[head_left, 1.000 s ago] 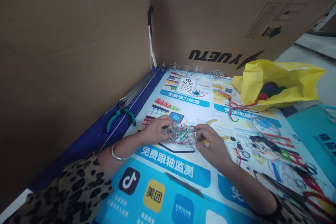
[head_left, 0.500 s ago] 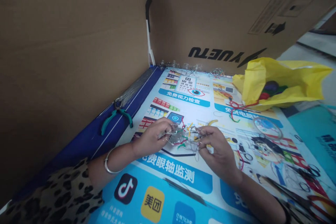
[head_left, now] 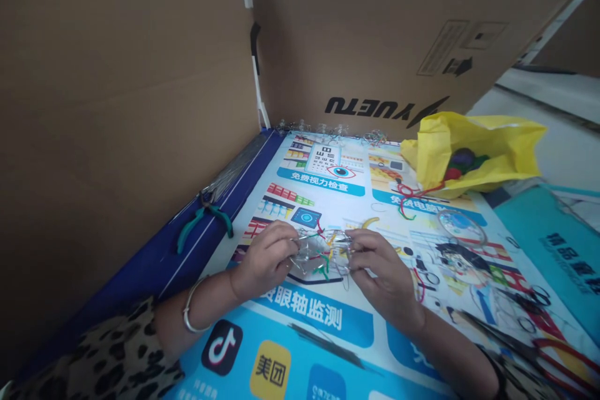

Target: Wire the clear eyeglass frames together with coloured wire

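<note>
Silvery wire framework (head_left: 308, 255) with coloured strands (head_left: 324, 269): left hand (head_left: 267, 259) and right hand (head_left: 385, 272) pinch opposite ends, best gently, evenly

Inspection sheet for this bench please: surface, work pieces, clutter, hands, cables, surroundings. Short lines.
Surface: printed sheet, illustrated, over a blue base.
Work pieces: wire piece with red, green and yellow strands, exact shape unclear; row of wire shapes along the far edge.
Clutter: teal-handled pliers beside metal rods, left; open yellow bag with coloured contents, right; red-handled scissors, near right.
Hands: left hand and right hand grip opposite ends of the wire piece.
Cables: nothing seen.
Surroundings: cardboard walls left and behind.
</note>
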Motion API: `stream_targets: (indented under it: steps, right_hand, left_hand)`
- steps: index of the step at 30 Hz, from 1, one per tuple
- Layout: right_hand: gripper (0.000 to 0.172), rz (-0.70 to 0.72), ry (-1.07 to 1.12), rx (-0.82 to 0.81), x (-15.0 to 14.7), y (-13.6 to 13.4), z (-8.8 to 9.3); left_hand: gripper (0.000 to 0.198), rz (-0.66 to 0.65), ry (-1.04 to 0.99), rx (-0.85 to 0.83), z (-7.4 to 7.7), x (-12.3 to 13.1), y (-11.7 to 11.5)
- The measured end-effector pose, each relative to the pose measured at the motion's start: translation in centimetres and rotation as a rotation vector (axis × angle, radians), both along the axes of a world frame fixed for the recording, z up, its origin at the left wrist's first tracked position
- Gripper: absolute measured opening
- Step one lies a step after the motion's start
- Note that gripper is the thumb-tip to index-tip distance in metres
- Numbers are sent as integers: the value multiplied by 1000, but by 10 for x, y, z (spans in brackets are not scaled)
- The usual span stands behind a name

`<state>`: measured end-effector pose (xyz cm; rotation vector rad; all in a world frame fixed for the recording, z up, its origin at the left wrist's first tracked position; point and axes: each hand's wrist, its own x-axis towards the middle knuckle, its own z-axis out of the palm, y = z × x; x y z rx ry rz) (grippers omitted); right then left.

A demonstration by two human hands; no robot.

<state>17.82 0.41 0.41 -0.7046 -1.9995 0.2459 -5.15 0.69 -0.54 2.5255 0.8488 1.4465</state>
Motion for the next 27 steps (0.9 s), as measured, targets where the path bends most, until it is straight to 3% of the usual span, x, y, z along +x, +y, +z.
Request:
stream_targets:
  steps: [8,16,21,27]
  right_hand:
    - [22,-64,-21,-82,-1,-7,1]
    - [26,-51,123,-233,-7,-14,4]
    - [40,-18,210,-386,-11,-17,-4]
    - [34,-17,433,-618,-9,-11,-8]
  left_hand:
    - [27,28,50,-2,-1,-3,-6]
    - [23,30,-38,-58,5,0,-9]
    - [21,54,-47,-137,4,1,-8]
    - [20,102,-58,-239,15,1,-9]
